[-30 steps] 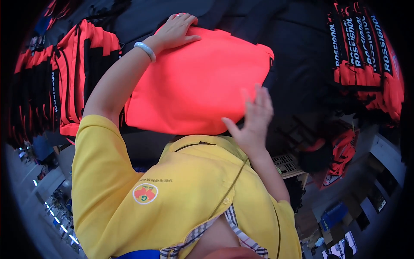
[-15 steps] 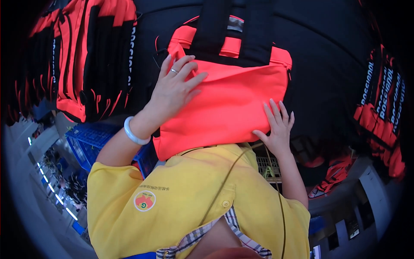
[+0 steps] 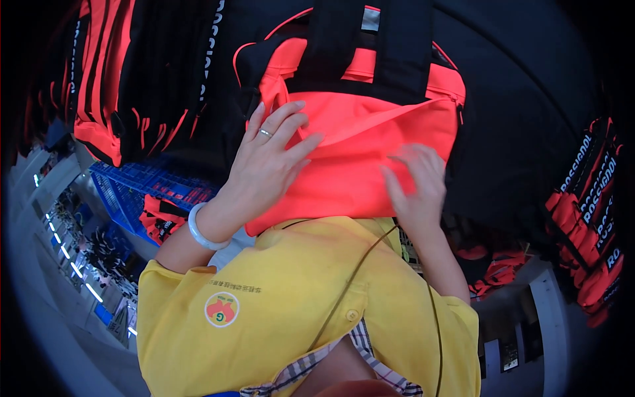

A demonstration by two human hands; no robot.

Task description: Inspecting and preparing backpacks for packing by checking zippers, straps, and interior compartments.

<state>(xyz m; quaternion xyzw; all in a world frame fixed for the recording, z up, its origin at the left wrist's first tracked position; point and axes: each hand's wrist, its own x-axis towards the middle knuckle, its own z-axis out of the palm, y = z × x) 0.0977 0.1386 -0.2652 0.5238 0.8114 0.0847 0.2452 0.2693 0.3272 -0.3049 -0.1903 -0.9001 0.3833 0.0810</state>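
A bright red-orange and black backpack lies in front of me, its wide black straps running toward the far edge. My left hand, with a ring and a pale bangle on that arm, rests on the left part of the red panel, fingers spread. Over the panel's lower right, my right hand is somewhat blurred; its thumb stands apart from the curved fingers and nothing shows between them. Whether it touches the fabric I cannot tell. A loose fold of red cloth crosses the upper panel.
Stacked red and black bags stand at the left, and more at the right. Below the left stack is a blue plastic crate; a red and black bundle is beside it. Dark cloth surrounds the backpack.
My right hand has moved up slightly and its fingers have curled from stretched out. The red panel is more creased, with its fold more raised. My left hand stays on the panel.
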